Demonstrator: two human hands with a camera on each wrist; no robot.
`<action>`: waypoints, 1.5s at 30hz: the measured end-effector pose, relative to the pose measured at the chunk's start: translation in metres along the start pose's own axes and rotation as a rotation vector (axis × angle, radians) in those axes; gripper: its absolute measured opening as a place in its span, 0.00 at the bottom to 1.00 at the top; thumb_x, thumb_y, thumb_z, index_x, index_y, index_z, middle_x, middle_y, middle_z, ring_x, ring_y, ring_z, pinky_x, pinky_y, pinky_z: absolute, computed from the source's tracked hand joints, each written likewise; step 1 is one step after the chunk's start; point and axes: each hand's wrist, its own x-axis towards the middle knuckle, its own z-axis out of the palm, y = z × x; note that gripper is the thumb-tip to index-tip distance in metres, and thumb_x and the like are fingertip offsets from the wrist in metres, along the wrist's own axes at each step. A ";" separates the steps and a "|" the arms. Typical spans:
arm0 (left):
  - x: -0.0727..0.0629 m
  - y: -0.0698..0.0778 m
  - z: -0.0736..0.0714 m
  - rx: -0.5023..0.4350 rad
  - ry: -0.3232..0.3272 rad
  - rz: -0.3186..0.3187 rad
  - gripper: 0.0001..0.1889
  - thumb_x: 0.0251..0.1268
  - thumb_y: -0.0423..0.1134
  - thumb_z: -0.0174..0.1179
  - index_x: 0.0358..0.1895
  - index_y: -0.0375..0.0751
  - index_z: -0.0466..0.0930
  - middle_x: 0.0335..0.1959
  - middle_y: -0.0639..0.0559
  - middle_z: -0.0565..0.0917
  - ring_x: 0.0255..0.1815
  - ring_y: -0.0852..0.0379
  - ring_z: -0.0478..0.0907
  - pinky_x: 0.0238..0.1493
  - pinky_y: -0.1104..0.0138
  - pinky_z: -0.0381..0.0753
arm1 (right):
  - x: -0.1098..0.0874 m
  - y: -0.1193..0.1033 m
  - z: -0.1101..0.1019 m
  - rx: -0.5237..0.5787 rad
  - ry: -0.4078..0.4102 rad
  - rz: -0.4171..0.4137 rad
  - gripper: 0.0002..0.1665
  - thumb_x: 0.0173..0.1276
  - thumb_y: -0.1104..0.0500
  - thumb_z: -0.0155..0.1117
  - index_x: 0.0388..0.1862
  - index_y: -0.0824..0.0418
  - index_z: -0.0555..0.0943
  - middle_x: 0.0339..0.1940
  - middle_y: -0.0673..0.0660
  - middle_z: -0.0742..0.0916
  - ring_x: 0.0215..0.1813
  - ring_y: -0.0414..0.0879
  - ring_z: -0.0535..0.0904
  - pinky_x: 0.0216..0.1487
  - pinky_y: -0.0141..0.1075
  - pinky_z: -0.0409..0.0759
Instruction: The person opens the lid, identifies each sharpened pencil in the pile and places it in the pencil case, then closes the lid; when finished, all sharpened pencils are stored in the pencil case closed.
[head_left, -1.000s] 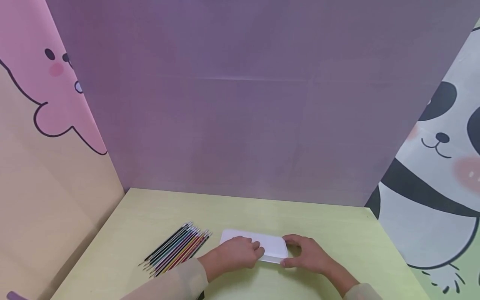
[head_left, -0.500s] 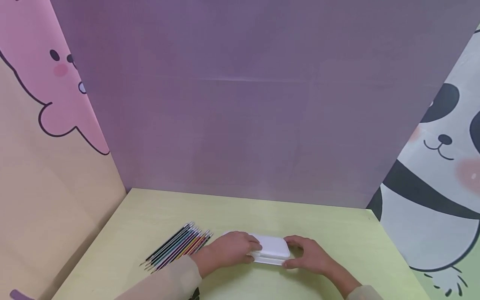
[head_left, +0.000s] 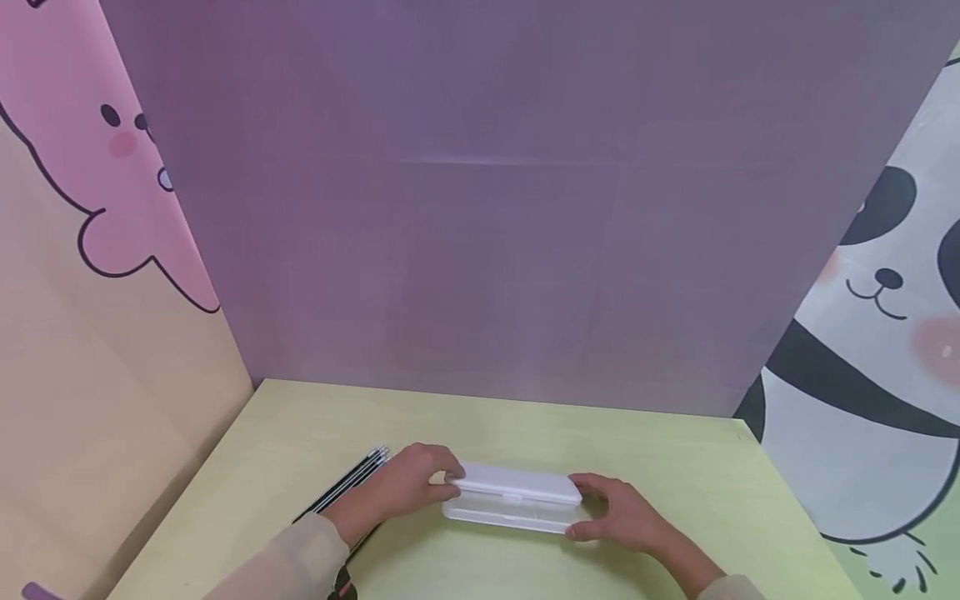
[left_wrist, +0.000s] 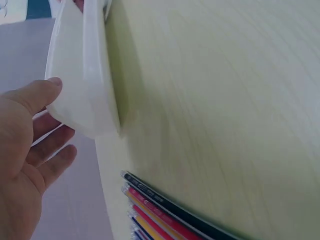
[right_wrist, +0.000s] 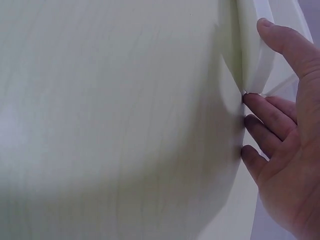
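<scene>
A white plastic pencil box (head_left: pixel 510 518) lies on the table, its lid (head_left: pixel 517 483) partly raised along the front. My left hand (head_left: pixel 412 479) pinches the lid's left end; the left wrist view shows the thumb (left_wrist: pixel 47 92) on the lid and the fingers behind it. At the opposite end, my right hand (head_left: pixel 626 517) holds the box between thumb and fingers. In the right wrist view the right thumb (right_wrist: pixel 285 37) lies on the near wall, with fingertips at the end corner. Several pencils (head_left: pixel 348 482) lie left of the box, partly hidden by my left arm.
The pale yellow table (head_left: pixel 660 450) ends at a purple backdrop (head_left: pixel 480 250). Side panels carry a pink cartoon figure (head_left: pixel 112 183) on the left and a panda (head_left: pixel 862 375) on the right. A small black item (head_left: pixel 343 586) shows near my left sleeve.
My left hand has moved left from the box's middle to its left end. The lid has lifted at the front, showing the inside. My right hand has stayed at the right end.
</scene>
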 end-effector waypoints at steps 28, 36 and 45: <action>0.032 -0.016 0.010 -0.673 0.352 -0.448 0.10 0.64 0.45 0.72 0.40 0.42 0.88 0.36 0.50 0.86 0.37 0.58 0.83 0.40 0.64 0.87 | -0.006 0.009 0.010 -0.085 0.062 -0.037 0.50 0.39 0.38 0.87 0.64 0.51 0.82 0.61 0.50 0.87 0.67 0.58 0.79 0.68 0.58 0.73; 0.046 -0.020 0.009 -0.748 0.374 -0.562 0.10 0.69 0.39 0.68 0.43 0.35 0.88 0.38 0.44 0.88 0.34 0.54 0.87 0.43 0.55 0.88 | -0.007 0.005 0.013 -0.123 0.060 -0.015 0.55 0.36 0.39 0.88 0.66 0.56 0.80 0.62 0.56 0.86 0.67 0.61 0.79 0.68 0.58 0.73; 0.058 -0.028 0.012 -0.884 0.416 -0.658 0.10 0.67 0.34 0.68 0.44 0.29 0.87 0.37 0.40 0.89 0.34 0.50 0.87 0.47 0.48 0.87 | -0.005 0.003 0.016 -0.125 0.070 0.037 0.56 0.32 0.42 0.90 0.65 0.54 0.79 0.64 0.56 0.85 0.68 0.60 0.77 0.69 0.58 0.72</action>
